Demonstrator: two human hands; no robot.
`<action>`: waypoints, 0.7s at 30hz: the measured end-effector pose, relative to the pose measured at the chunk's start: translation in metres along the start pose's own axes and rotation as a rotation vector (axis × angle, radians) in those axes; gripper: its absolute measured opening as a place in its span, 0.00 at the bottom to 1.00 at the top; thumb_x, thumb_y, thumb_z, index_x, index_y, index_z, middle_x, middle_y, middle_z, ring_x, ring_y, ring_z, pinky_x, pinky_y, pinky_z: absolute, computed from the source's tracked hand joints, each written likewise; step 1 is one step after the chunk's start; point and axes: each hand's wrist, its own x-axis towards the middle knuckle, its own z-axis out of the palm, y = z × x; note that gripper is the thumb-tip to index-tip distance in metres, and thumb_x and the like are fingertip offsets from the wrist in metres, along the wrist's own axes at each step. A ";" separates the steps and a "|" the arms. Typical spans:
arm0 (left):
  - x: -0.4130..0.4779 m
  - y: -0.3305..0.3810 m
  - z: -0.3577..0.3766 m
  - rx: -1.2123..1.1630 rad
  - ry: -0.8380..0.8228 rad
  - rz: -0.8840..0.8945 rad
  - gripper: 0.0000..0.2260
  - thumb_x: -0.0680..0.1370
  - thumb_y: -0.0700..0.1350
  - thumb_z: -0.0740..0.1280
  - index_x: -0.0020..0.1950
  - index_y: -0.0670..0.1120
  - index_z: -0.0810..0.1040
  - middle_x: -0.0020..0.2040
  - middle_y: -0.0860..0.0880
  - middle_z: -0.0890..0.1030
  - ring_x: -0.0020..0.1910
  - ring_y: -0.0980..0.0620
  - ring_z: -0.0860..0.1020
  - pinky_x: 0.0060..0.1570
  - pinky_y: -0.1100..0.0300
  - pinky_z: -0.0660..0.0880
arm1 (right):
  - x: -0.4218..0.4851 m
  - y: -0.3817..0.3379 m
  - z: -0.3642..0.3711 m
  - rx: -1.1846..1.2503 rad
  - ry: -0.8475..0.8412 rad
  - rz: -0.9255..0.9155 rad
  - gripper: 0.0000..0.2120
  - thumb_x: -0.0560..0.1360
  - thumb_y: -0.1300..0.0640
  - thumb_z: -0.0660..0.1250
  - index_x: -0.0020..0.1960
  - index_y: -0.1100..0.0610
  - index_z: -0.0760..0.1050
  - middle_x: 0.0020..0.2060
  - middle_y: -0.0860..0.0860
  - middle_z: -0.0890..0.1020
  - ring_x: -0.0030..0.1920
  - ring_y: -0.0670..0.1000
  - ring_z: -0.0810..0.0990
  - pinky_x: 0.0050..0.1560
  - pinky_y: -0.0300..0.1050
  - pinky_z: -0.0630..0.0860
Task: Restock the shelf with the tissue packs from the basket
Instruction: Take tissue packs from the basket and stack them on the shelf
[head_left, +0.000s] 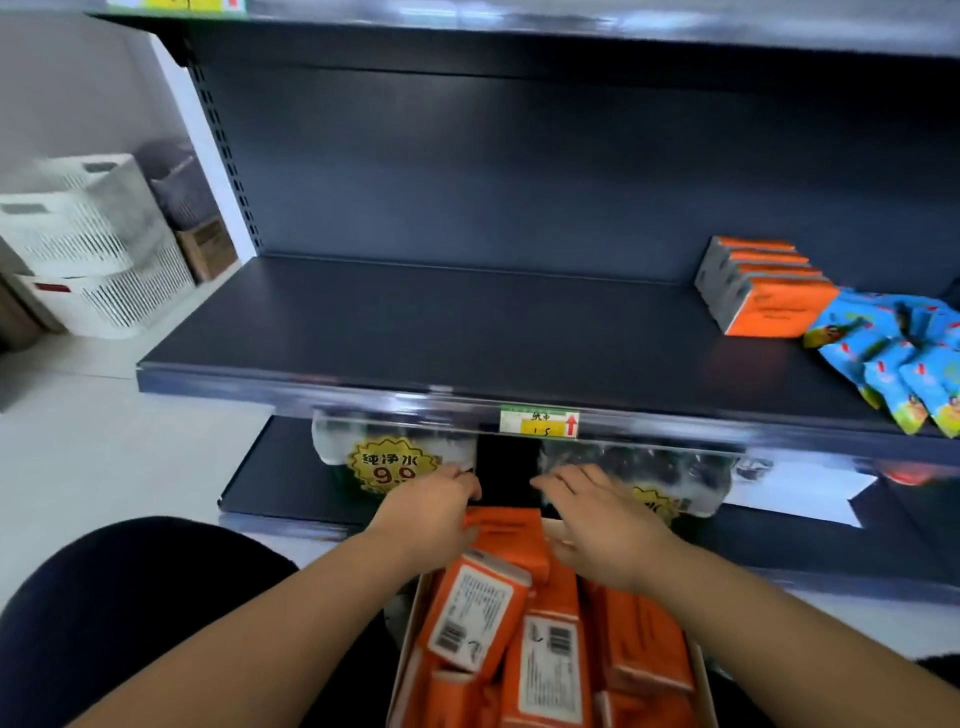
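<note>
White floor and a pale wall lie on the left, where white slotted crates (88, 249) stand stacked beside the rack. The dark shelf (415, 332) in front of me is bare from its left edge across most of its width, so there is broad open room there. On its front rail a price tag (538, 422) shows a red up-arrow and blurred writing that may be "1.5". Below it, wrapped water bottles carry a yellow sticker (387, 465) reading "纯净水 9.9".

My left hand (431, 512) has curled fingers at the left edge of the top pack (506, 535); I cannot tell whether it grips. My right hand (602, 519) lies at its right edge, fingers loose and spread. The orange tissue packs (545, 649), barcode labels up, fill the basket (410, 623) below.

Far right on the shelf stand four shelved packs (758, 286), with blue snack bags (893, 353) touching them and hanging over the front edge.
</note>
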 end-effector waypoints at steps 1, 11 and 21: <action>0.000 -0.003 0.008 -0.019 -0.066 -0.011 0.16 0.76 0.55 0.65 0.62 0.52 0.73 0.54 0.51 0.73 0.54 0.49 0.76 0.49 0.55 0.75 | 0.000 -0.002 0.009 0.005 -0.028 0.003 0.33 0.76 0.46 0.63 0.76 0.49 0.54 0.72 0.49 0.62 0.73 0.52 0.58 0.73 0.51 0.59; 0.005 -0.024 0.047 -0.336 -0.313 -0.057 0.16 0.76 0.54 0.67 0.62 0.52 0.75 0.57 0.50 0.71 0.57 0.52 0.74 0.59 0.58 0.73 | 0.010 0.010 0.089 0.651 -0.164 0.434 0.27 0.75 0.42 0.64 0.71 0.49 0.66 0.67 0.50 0.73 0.65 0.51 0.73 0.65 0.48 0.70; 0.013 -0.028 0.050 -0.391 -0.377 -0.039 0.15 0.71 0.49 0.75 0.52 0.53 0.72 0.55 0.52 0.72 0.56 0.51 0.76 0.57 0.56 0.75 | 0.027 -0.007 0.098 1.045 -0.197 0.580 0.16 0.78 0.41 0.58 0.61 0.48 0.72 0.55 0.49 0.80 0.51 0.48 0.78 0.56 0.46 0.71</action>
